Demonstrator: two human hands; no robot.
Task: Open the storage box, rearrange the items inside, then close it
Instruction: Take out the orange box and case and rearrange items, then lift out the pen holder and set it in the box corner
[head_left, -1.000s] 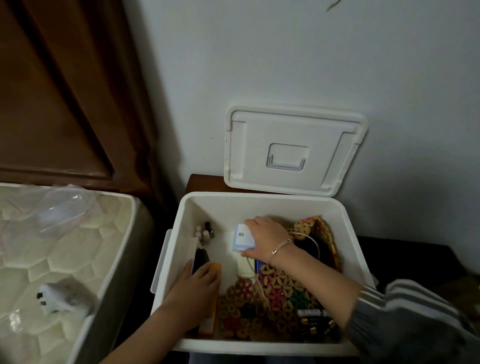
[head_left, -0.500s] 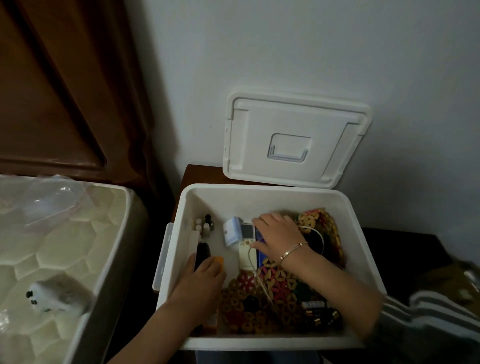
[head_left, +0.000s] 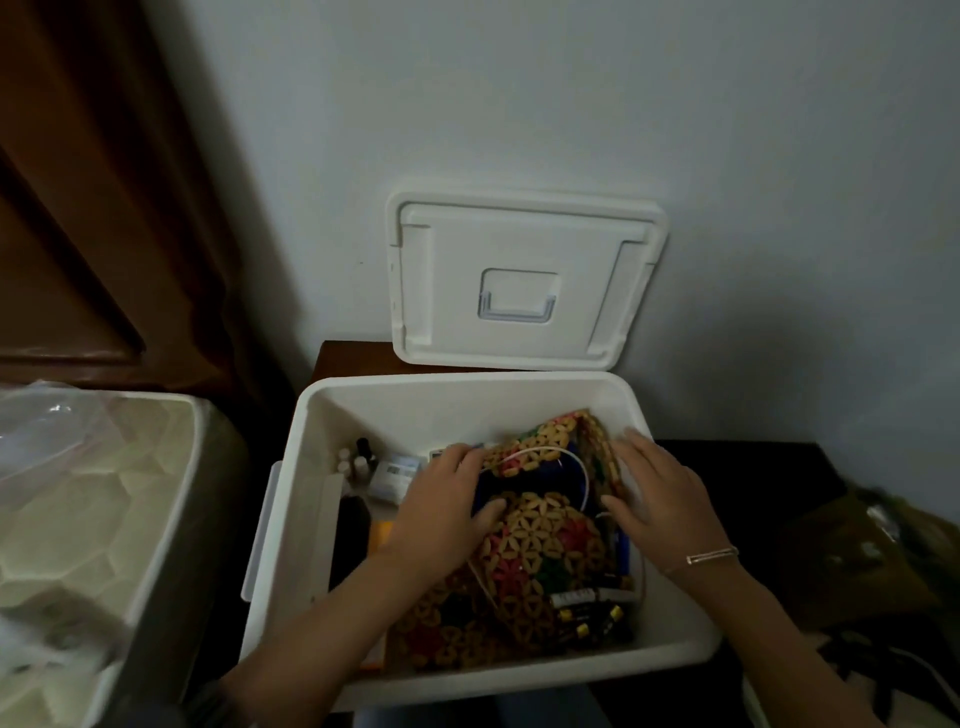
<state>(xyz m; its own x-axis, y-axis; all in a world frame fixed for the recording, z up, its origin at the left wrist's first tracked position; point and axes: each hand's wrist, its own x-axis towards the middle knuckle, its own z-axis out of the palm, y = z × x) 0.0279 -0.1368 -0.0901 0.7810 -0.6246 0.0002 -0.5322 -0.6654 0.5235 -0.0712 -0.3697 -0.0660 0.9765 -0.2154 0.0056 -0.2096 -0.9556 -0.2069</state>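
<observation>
The white storage box (head_left: 291, 525) stands open on a dark table, and its lid (head_left: 524, 280) leans upright against the wall behind it. Inside lies a colourful beaded bag (head_left: 545, 551) with a white cable across it. My left hand (head_left: 447, 509) grips the bag's left edge, fingers curled over it. My right hand (head_left: 660, 493), with a thin bracelet at the wrist, presses against the bag's right side. Small bottles (head_left: 358, 460), a pale blue packet (head_left: 397, 475), a black item (head_left: 350, 535) and an orange item sit at the box's left; several batteries (head_left: 592, 608) lie at the front right.
A mattress (head_left: 78, 519) with a plastic bag on it is at the left. A brown wooden door (head_left: 78, 208) fills the upper left. The dark table (head_left: 753, 467) extends right, with a brown bag (head_left: 872, 561) and dark cables at the far right.
My left hand left the black and orange items and moved right onto the bag. My right hand let go of the small boxes and shifted to the bag's right side.
</observation>
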